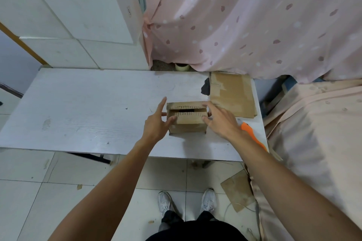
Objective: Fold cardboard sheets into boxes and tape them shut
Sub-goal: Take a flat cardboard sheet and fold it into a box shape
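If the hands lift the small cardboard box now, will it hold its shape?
Probably light: the box is small, thin cardboard. A dark gap shows between its top flaps and no tape is visible, so they may spring open. Flat sides make rolling unlikely.

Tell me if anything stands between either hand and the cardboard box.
Nothing visible does. The left hand and right hand both touch the box, one at each end. The orange tool lies beside the right wrist, off the box.

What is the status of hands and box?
Left hand open, fingers against box left end. Right hand open, fingers on right end. Top flaps nearly shut, dark gap between. Orange cutter beside right wrist, clear.
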